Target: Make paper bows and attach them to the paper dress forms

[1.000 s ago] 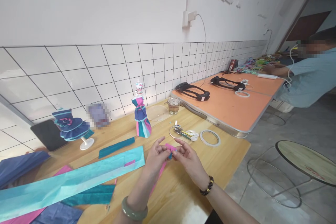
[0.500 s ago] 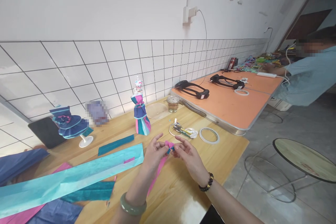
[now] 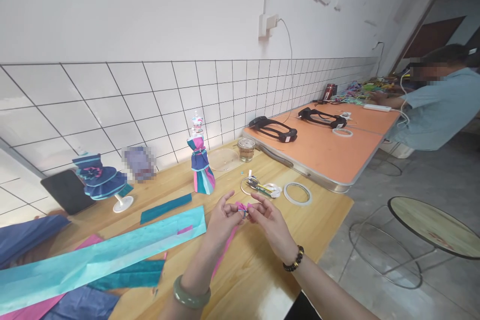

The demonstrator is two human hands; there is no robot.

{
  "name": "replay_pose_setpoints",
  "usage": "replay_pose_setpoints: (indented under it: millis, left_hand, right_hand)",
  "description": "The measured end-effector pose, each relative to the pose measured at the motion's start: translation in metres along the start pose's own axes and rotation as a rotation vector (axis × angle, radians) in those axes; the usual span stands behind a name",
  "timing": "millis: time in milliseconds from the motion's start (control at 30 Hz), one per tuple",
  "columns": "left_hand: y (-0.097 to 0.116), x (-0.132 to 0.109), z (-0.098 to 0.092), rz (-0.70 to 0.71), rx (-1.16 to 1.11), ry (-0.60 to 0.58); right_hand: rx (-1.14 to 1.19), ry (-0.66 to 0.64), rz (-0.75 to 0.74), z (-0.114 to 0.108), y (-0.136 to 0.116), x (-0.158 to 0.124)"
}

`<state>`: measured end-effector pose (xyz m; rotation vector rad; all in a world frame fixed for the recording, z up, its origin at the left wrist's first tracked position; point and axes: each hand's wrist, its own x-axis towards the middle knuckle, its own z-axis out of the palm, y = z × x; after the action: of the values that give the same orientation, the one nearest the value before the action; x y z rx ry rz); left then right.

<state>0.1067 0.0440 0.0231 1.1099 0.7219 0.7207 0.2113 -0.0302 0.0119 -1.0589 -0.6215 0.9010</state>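
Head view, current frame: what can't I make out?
Head view: pink piece, partly covered by the left hand and right hand; fold details too small.
Head view: light blue sheet, far end cut off by the left edge.
Head view: item beside the small blue dress, pixelated over.
Head view: tool pile, overlapping, too small to identify fully.
Head view: black object, cut off by the bottom edge.

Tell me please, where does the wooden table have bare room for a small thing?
Bare wood lies between the right hand, the tape roll and the right edge of the table. Another patch lies between the pink strip and the right forearm. Paper crowds the left; small tools lie beside the tape roll.
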Motion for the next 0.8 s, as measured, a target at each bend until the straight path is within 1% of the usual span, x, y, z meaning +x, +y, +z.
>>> replay_pose_setpoints:
  millis: [233,367,533,667,800]
  left_hand:
    - [-0.001,0.002,-0.002,-0.022,-0.031,0.011]
    - [-0.003,0.003,-0.003,-0.016,-0.022,-0.005]
    - [-0.007,0.005,-0.003,-0.003,-0.015,0.021]
    - [-0.007,0.007,-0.006,0.015,0.034,0.022]
    - [0.001,0.009,-0.016,0.065,0.133,0.082]
  right_hand:
    - [-0.003,0.023,0.026,-0.004,0.001,0.000]
    - [-0.031,0.000,0.013,-0.001,0.001,0.001]
    - [-0.033,-0.008,0.029,0.003,-0.001,0.001]
    - [-0.031,0.011,0.029,-0.003,-0.003,0.002]
    - [-0.060,0.067,0.066,-0.011,-0.001,0.001]
